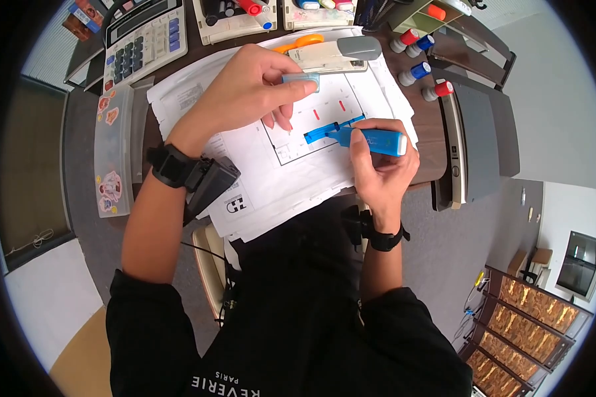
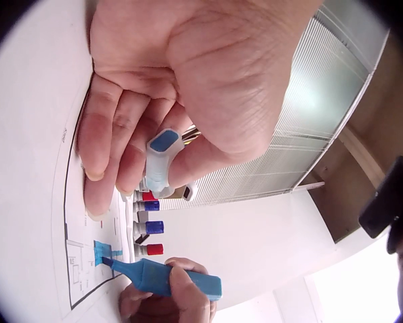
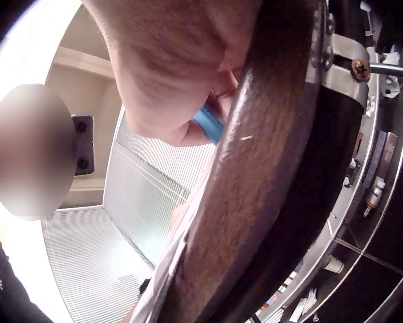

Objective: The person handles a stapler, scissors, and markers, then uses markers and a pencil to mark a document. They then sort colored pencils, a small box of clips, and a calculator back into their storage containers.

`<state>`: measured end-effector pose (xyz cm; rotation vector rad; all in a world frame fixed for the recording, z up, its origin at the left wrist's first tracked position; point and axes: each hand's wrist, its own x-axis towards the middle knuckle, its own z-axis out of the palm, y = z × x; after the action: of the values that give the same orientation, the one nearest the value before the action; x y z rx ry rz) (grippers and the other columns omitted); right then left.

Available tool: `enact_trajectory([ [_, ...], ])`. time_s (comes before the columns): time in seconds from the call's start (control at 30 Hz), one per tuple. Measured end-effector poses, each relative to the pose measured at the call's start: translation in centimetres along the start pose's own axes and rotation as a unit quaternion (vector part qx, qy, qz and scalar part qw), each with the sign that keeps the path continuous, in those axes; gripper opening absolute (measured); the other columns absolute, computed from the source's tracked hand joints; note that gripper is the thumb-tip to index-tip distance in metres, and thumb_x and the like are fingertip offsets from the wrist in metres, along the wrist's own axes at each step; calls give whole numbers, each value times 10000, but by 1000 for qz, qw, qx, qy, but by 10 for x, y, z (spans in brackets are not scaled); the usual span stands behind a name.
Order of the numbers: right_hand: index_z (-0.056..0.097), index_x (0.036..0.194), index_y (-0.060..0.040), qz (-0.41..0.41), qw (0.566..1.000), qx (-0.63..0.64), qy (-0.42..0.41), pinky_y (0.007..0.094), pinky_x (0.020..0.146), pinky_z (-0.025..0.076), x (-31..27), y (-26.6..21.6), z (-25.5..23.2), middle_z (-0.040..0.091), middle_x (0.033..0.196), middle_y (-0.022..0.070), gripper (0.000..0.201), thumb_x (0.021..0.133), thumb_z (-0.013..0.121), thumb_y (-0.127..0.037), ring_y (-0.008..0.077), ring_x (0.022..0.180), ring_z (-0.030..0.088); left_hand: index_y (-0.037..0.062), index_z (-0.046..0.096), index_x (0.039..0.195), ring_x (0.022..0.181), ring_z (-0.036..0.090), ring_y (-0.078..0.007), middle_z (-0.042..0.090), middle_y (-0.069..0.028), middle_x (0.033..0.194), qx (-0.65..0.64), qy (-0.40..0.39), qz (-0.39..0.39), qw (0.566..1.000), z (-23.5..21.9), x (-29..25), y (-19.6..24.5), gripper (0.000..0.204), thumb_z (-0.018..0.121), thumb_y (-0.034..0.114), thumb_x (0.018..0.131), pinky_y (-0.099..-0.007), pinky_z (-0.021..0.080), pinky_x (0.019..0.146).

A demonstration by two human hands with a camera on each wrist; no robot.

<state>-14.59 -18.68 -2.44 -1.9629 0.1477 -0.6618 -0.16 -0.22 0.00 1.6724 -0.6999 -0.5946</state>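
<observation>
My right hand (image 1: 385, 177) grips a blue highlighter (image 1: 385, 141), its tip down on a printed floor plan (image 1: 291, 153). Under and beside the tip runs a bright blue strip (image 1: 316, 135), and two short red marks stand above it on the drawing. Between thumb and fingers, my left hand (image 1: 242, 89) holds the pale blue highlighter cap (image 1: 301, 79) over the upper part of the sheet. In the left wrist view the open end of the cap (image 2: 162, 142) faces the camera. The right wrist view shows only a bit of the highlighter (image 3: 208, 122) past the palm.
A stapler (image 1: 328, 56) and orange-handled scissors (image 1: 304, 43) lie on the papers' far side. Several small bottles with red and blue caps (image 1: 416, 73) stand at the right. A calculator (image 1: 146, 43) and a clear stickered case (image 1: 116, 159) are at the left, a grey machine (image 1: 473, 149) beyond the table's right edge.
</observation>
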Motion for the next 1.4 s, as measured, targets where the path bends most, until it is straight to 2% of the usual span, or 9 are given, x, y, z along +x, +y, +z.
enact_trajectory([
  [0.17, 668, 887, -11, -1, 998, 39, 47, 182, 495, 378, 0, 10, 2, 629, 661, -10, 84, 838, 717, -58, 16, 543, 504, -47, 692, 995, 572, 703, -147, 673, -71, 640, 3, -13, 7, 1000, -1, 1, -1, 281, 668, 230, 954, -197, 472, 434],
  [0.5, 674, 881, -13, 33, 996, 44, 76, 176, 489, 359, 0, 11, 1, 624, 659, -19, 66, 844, 710, -54, 4, 555, 492, -64, 701, 978, 578, 710, -161, 677, -90, 667, -8, -4, -2, 1000, -1, 0, 0, 312, 683, 245, 937, -221, 488, 444],
  [0.6, 666, 910, 8, 33, 996, 42, 69, 183, 502, 390, -1, 10, -1, 650, 720, 15, 66, 861, 701, -23, 20, 573, 522, -60, 702, 970, 579, 710, -161, 675, -87, 664, -8, -4, 4, 1000, -1, 0, 0, 305, 682, 242, 939, -221, 482, 440],
  [0.67, 650, 947, 37, 34, 982, 177, 62, 199, 526, 435, -2, 5, -3, 677, 812, 68, 77, 881, 685, 18, 49, 603, 561, -53, 702, 957, 579, 710, -163, 673, -83, 661, -11, -7, 1, 1000, -1, 0, 1, 296, 682, 241, 940, -222, 478, 436],
  [0.7, 634, 979, 63, 34, 980, 194, 36, 213, 553, 468, -3, 3, -7, 685, 886, 112, 91, 896, 666, 46, 75, 631, 587, -53, 702, 957, 579, 710, -163, 673, -83, 661, -11, -6, 1, 1000, -1, 1, 1, 296, 682, 241, 940, -222, 478, 436],
  [0.83, 652, 974, 41, 25, 980, 195, -2, 206, 561, 468, -5, 3, -7, 695, 851, 82, 112, 874, 699, 22, 68, 639, 598, -44, 689, 965, 561, 697, -141, 674, -80, 638, 1, -11, 7, 1000, 0, 1, -2, 257, 654, 210, 959, -202, 471, 426],
  [0.9, 673, 966, 10, 9, 991, 121, -52, 198, 552, 467, -5, 7, -7, 700, 813, 49, 145, 838, 741, -2, 55, 632, 607, -43, 690, 965, 562, 698, -142, 675, -80, 639, 3, -11, 8, 1000, -1, 1, -2, 258, 653, 212, 960, -203, 474, 427],
  [1.0, 687, 953, -17, 26, 991, 112, -69, 192, 535, 461, -2, 3, -4, 700, 774, 23, 166, 808, 768, -24, 45, 604, 604, -43, 690, 972, 568, 704, -148, 679, -78, 644, -2, -15, 5, 1000, -2, 2, -2, 263, 653, 217, 960, -203, 480, 432],
  [1.4, 694, 951, -44, -49, 994, 43, -82, 206, 519, 475, 0, 4, -5, 700, 747, 30, 170, 810, 777, -88, 68, 579, 629, -39, 685, 1001, 572, 708, -147, 690, -96, 661, 3, -17, 15, 1000, -2, 2, -5, 279, 656, 236, 962, -200, 486, 434],
])
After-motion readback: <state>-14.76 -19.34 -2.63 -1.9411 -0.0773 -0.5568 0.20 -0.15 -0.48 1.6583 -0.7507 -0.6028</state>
